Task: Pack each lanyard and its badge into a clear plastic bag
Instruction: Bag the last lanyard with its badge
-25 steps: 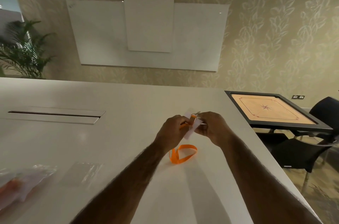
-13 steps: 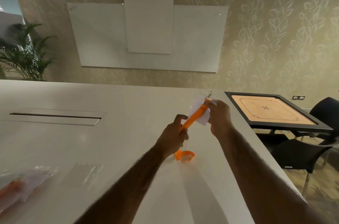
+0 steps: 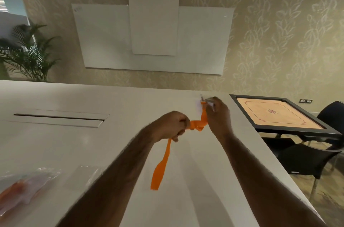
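Near left on the table (image 3: 74, 145), a clear plastic bag (image 3: 24, 191) already holds an orange strap and a pale card. Just right of it lies a flat empty bag (image 3: 83, 174). My left hand (image 3: 171, 126) is curled round the orange lanyard (image 3: 158, 171), whose flat tail trails toward me below the fist. A bunched stretch runs up to my right hand (image 3: 218, 115), whose fingers pinch the clip end with the white badge (image 3: 199, 105), which is blurred. Beyond the table's right edge stand a carrom board (image 3: 277, 113) and a dark chair (image 3: 307, 159).
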A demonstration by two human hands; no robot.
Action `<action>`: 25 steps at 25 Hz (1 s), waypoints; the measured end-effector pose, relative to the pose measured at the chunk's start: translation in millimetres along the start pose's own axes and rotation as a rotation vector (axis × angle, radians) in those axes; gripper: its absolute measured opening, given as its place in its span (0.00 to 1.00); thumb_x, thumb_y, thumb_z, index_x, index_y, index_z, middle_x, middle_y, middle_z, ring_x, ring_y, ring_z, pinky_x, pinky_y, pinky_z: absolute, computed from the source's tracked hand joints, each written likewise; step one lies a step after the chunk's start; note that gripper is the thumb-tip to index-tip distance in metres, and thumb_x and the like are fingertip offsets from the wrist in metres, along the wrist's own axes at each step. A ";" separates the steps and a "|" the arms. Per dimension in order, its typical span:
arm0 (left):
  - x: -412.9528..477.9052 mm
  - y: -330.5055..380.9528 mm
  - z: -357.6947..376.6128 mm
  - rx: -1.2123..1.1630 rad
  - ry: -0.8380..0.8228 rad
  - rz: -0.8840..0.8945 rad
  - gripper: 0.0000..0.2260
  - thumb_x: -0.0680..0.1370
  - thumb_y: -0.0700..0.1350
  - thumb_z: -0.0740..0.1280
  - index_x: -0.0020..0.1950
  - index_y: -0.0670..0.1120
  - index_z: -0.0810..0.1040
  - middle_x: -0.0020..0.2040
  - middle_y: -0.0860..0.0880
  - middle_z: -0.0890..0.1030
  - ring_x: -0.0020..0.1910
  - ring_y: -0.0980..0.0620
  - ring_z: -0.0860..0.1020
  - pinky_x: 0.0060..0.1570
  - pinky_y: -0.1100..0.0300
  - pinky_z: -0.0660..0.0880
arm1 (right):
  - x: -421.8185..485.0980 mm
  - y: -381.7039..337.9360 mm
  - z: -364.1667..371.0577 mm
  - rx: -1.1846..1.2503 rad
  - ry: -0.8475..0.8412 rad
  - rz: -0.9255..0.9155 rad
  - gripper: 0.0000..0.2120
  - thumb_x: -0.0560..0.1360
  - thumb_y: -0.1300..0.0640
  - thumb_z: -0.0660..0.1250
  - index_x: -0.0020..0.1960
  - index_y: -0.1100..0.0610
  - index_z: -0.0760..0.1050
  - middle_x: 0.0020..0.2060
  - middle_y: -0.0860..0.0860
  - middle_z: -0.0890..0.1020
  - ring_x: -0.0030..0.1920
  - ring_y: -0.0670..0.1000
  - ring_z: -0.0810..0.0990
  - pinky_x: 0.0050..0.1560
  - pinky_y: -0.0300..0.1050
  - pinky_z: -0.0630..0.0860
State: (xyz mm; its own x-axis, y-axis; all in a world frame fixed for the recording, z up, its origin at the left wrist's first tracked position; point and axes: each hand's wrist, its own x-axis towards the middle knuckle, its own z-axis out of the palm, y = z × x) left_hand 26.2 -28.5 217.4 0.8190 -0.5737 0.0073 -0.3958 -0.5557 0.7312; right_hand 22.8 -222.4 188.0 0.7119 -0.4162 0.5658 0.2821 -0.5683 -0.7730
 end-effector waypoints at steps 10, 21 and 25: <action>25.3 -3.2 15.3 0.052 0.644 0.196 0.07 0.75 0.49 0.74 0.41 0.48 0.82 0.36 0.55 0.82 0.37 0.55 0.80 0.38 0.60 0.77 | -19.9 -9.9 9.9 0.658 -0.426 0.428 0.15 0.84 0.52 0.60 0.56 0.61 0.80 0.50 0.59 0.85 0.51 0.60 0.84 0.55 0.58 0.81; -1.5 -10.0 7.3 -0.180 0.142 -0.012 0.06 0.78 0.47 0.72 0.49 0.45 0.83 0.38 0.49 0.86 0.29 0.53 0.76 0.28 0.63 0.69 | -12.2 11.3 -2.7 0.384 -0.122 0.310 0.16 0.72 0.70 0.61 0.52 0.61 0.83 0.44 0.59 0.86 0.46 0.60 0.85 0.42 0.51 0.81; -13.8 -9.3 -5.5 -0.125 0.014 0.021 0.07 0.79 0.44 0.70 0.58 0.48 0.81 0.42 0.51 0.87 0.32 0.57 0.80 0.35 0.66 0.75 | -16.8 26.9 -3.9 0.241 -0.024 0.355 0.15 0.72 0.70 0.61 0.50 0.59 0.83 0.43 0.55 0.86 0.48 0.57 0.84 0.49 0.54 0.82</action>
State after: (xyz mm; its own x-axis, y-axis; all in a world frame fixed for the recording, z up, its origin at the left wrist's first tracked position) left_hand 20.9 -12.1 214.3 0.8171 -0.5755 0.0330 -0.3592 -0.4635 0.8100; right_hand 16.0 -233.5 158.9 0.8056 -0.5381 0.2480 0.1574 -0.2092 -0.9651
